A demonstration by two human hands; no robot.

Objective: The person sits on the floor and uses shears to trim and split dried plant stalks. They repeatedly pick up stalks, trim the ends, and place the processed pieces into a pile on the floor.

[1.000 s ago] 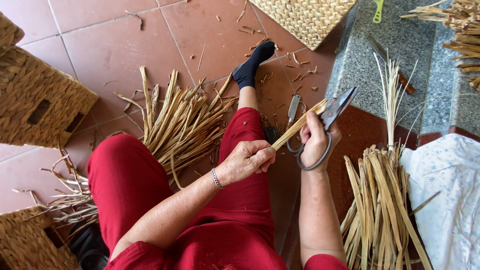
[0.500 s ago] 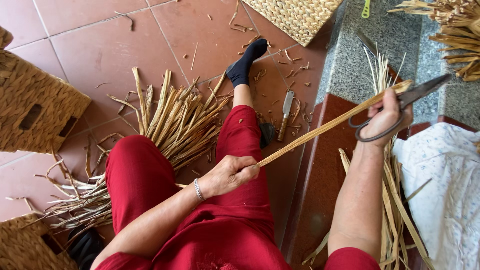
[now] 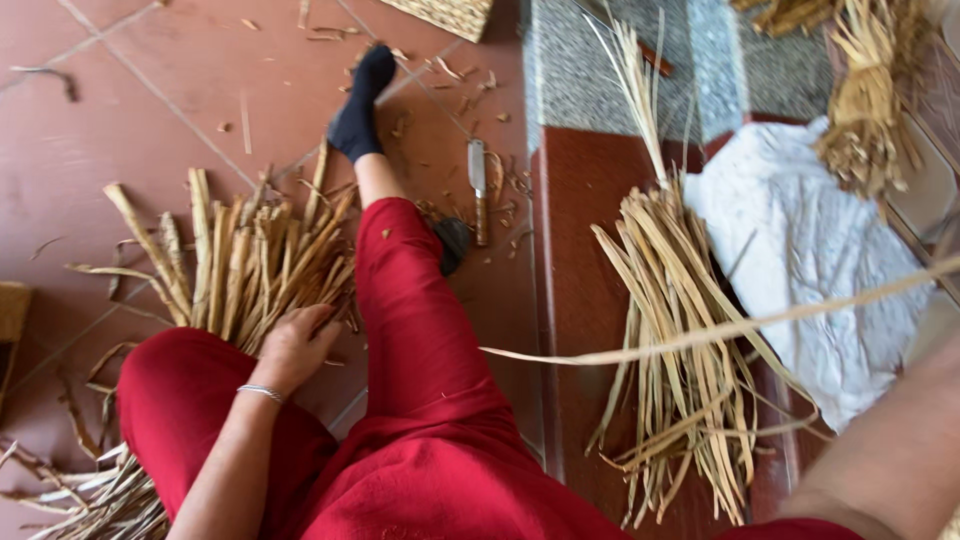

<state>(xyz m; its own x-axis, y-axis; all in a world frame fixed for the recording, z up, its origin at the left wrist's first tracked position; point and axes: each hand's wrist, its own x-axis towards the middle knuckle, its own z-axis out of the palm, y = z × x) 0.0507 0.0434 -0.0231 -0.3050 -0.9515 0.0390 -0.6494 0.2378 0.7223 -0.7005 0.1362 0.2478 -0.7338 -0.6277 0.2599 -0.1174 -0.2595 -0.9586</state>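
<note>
Your left hand (image 3: pixel 297 345) rests spread on the floor stalks (image 3: pixel 250 260), which fan away from you, while your right hand, out of frame, cannot be judged.

the left hand (image 3: pixel 292 348) has let go of the strip (image 3: pixel 720 328) and dropped onto the stalk pile (image 3: pixel 245 265); the right hand has swung out of view.

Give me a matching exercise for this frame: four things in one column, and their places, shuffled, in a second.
Things:
1. knife
2. white cloth
3. left hand
4. black sock

Places:
A. on the raised step, right of the trimmed bundle
B. on the foot stretched over the tiles
C. on the stalk pile by the knee
D. flat on the tiles beside the shin

Pairs: 1-D, 2-A, 3-C, 4-B
</note>
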